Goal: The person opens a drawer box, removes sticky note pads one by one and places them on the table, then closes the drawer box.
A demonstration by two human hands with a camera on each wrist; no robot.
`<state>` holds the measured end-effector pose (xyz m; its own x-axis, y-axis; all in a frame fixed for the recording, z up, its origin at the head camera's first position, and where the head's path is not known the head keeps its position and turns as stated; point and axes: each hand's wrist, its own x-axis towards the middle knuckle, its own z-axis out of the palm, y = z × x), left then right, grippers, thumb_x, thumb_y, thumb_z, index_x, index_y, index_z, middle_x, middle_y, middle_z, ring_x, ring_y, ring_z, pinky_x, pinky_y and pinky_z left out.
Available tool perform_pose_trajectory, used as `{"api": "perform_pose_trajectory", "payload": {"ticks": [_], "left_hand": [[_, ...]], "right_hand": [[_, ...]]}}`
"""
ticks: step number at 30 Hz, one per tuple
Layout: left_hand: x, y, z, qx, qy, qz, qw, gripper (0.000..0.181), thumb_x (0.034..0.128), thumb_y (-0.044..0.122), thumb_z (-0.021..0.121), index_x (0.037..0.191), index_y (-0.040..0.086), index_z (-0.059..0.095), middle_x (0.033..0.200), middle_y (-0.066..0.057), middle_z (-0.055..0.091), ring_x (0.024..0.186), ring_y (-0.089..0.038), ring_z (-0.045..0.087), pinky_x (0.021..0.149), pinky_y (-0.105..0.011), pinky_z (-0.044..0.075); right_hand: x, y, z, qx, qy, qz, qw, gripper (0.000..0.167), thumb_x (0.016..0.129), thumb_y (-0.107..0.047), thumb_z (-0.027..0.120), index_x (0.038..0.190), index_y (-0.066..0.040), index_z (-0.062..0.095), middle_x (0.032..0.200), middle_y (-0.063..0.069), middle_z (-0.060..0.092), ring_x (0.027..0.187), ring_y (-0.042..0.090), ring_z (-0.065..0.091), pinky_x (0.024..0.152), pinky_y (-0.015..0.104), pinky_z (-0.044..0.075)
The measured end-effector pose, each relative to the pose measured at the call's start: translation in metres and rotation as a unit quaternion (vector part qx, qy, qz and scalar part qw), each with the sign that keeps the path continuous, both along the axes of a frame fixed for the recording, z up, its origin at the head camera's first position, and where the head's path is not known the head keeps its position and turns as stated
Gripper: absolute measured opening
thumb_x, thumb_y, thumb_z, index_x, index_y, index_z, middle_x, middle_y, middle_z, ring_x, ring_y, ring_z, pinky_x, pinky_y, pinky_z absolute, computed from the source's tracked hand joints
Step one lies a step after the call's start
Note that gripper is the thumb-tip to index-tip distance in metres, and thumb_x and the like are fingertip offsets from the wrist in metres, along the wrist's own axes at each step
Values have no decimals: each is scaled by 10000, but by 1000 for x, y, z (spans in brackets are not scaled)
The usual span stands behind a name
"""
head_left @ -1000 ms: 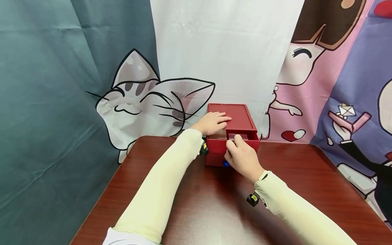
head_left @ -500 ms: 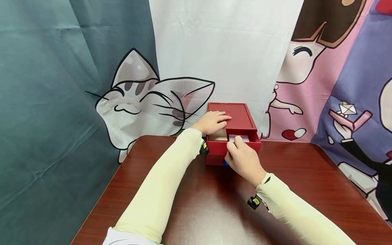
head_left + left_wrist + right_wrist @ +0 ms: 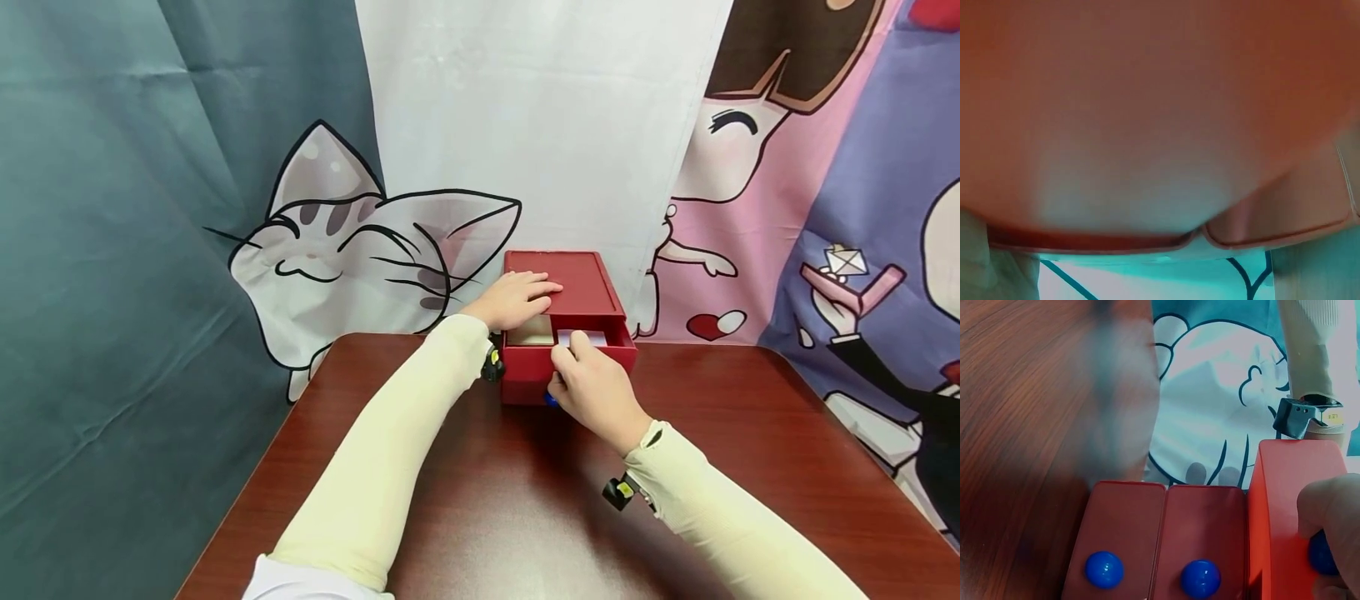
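The drawer (image 3: pixel 527 363), partly out at 1 o'clock, is gripped at its knob (image 3: pixel 1320 554) by the right hand (image 3: pixel 598 388); the cabinet top (image 3: pixel 581 286) is touched near 8 o'clock by the outstretched left hand (image 3: pixel 512 301). Probably light, stiff; best held by the knob.

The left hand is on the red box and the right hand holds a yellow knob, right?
Not quite: the knob the right hand holds is blue, not yellow, as the right wrist view shows. The left hand is on the red box.
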<state>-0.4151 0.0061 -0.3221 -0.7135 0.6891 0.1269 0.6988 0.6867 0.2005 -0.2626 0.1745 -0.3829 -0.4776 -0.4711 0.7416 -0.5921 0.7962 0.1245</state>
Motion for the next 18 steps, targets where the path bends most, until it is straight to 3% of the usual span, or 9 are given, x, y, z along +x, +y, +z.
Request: {"api": "perform_pose_trajectory", "payload": {"ticks": [11, 18], "left_hand": [[-1, 0, 2, -57, 150, -30, 9999, 478, 1082, 381, 325, 1538, 309, 448, 1631, -5, 335, 1523, -190, 241, 1245, -414, 109], [4, -1, 3, -37, 186, -54, 9998, 471, 1079, 370, 342, 1529, 300, 462, 1624, -15, 349, 1517, -197, 260, 1240, -440, 134]], "right_hand": [[3, 0, 4, 71, -37, -53, 10000, 200, 768, -45, 671, 796, -69, 474, 794, 114, 425, 566, 194, 497, 442, 279, 449], [9, -1, 2, 9, -123, -44, 9999, 245, 762, -56, 711, 785, -91, 470, 785, 98, 430, 557, 163, 476, 445, 253, 424]]}}
